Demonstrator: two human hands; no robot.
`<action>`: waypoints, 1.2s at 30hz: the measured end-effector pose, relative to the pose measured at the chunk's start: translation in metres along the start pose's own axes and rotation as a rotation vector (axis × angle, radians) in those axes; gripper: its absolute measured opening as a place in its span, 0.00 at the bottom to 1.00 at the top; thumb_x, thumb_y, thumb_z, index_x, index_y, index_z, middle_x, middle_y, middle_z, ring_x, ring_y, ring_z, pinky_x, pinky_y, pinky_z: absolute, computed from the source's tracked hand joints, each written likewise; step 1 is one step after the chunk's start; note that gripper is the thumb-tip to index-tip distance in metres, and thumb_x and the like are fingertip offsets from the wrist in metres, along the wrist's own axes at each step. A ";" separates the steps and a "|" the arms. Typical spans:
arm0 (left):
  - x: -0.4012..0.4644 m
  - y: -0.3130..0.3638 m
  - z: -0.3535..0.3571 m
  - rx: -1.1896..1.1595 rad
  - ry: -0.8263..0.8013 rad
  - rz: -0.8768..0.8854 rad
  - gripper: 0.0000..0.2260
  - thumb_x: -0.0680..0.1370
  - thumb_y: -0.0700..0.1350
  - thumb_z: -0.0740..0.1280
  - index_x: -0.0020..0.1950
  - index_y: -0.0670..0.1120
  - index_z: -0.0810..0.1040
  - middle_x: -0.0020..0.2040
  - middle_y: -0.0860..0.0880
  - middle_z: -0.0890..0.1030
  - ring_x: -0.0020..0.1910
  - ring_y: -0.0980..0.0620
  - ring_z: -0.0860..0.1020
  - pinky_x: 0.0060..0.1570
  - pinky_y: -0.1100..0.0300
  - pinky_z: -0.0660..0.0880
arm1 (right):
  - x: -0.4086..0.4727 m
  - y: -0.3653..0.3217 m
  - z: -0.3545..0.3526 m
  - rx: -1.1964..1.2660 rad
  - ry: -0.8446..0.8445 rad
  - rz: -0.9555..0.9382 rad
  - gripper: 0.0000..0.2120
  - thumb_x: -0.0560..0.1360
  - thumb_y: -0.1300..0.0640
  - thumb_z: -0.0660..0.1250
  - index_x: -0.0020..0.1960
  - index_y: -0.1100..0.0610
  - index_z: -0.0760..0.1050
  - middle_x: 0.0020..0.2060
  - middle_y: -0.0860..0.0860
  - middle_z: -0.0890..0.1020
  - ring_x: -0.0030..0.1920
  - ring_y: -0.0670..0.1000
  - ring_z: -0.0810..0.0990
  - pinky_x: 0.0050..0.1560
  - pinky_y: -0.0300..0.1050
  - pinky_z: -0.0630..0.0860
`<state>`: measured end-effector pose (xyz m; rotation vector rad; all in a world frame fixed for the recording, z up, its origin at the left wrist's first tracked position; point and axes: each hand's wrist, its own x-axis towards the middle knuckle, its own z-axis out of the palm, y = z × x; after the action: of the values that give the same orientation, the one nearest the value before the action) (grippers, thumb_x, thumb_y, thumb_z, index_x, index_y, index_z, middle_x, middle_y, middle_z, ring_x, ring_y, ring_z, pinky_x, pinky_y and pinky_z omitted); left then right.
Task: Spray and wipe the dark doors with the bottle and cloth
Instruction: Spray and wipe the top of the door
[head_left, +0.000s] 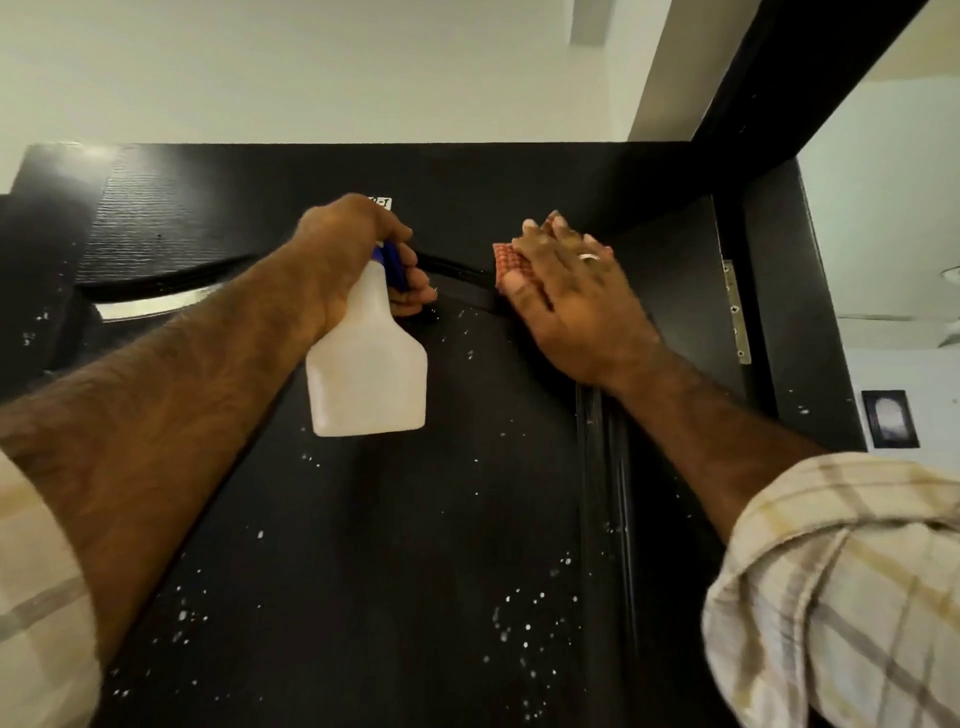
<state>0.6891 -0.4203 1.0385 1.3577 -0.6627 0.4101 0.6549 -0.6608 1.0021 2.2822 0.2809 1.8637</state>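
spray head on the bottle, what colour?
Blue, on a white bottle gripped by the left hand. Only the head view shows it.

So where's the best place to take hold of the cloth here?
Probably its left edge: the cloth lies flat against the dark door under the right hand, and only that reddish strip shows past the fingers. Come from the left, beside the spray bottle gripped by the left hand.

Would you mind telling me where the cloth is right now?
In the head view, the cloth lies flat under the right hand near the top of the dark door, right of the spray bottle.
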 end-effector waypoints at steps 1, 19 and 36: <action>0.000 0.001 -0.001 0.003 0.001 0.001 0.07 0.80 0.42 0.67 0.47 0.40 0.82 0.39 0.41 0.85 0.45 0.40 0.88 0.51 0.42 0.85 | 0.003 0.015 0.001 -0.053 0.014 -0.012 0.35 0.85 0.35 0.42 0.86 0.51 0.61 0.86 0.52 0.60 0.86 0.56 0.54 0.86 0.61 0.47; 0.000 0.013 -0.004 0.086 -0.022 0.041 0.07 0.79 0.43 0.66 0.48 0.41 0.82 0.41 0.40 0.86 0.42 0.41 0.88 0.50 0.44 0.86 | 0.021 0.007 0.011 -0.227 0.005 -0.179 0.26 0.89 0.45 0.52 0.86 0.50 0.61 0.85 0.58 0.61 0.86 0.63 0.55 0.84 0.67 0.54; 0.006 0.011 -0.036 0.080 -0.030 0.027 0.07 0.78 0.44 0.66 0.47 0.42 0.82 0.41 0.40 0.85 0.42 0.41 0.88 0.55 0.41 0.84 | 0.058 -0.055 -0.018 0.043 -0.166 0.249 0.34 0.70 0.47 0.84 0.69 0.54 0.73 0.63 0.55 0.80 0.62 0.58 0.81 0.56 0.51 0.78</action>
<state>0.6936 -0.3842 1.0485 1.4341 -0.6961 0.4432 0.6469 -0.5925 1.0466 2.5856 0.0133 1.7727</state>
